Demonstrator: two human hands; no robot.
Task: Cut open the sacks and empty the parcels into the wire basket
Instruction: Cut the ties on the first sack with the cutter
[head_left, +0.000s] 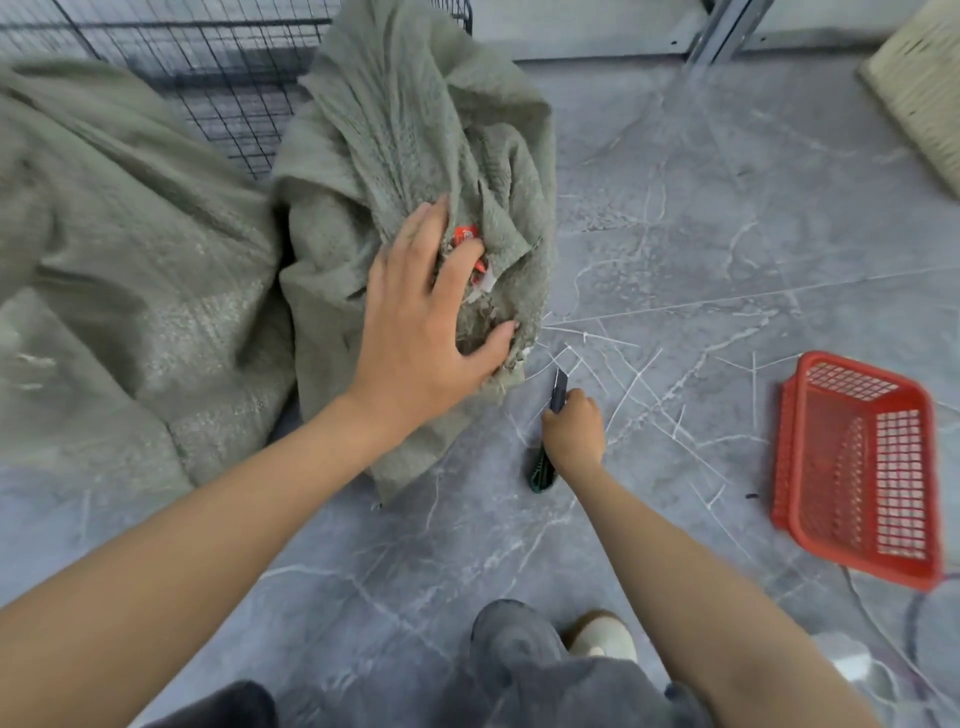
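Fingers (427, 223) of the left hand (415, 322) lay spread over the tied neck of the sack (415, 119) near the far-left wire basket (208, 67), so the right hand (574, 434), curled tight round the knife (557, 397), would best cut away from them.

- Blurring the left sack (104, 234), cropping it at the left edge.
- Hiding the middle of the utility knife (558, 399) inside the right hand (574, 434).
- Covering part of the red tag (464, 235) under the left hand (421, 322).
- Cropping the wire basket (208, 67) at the top edge.
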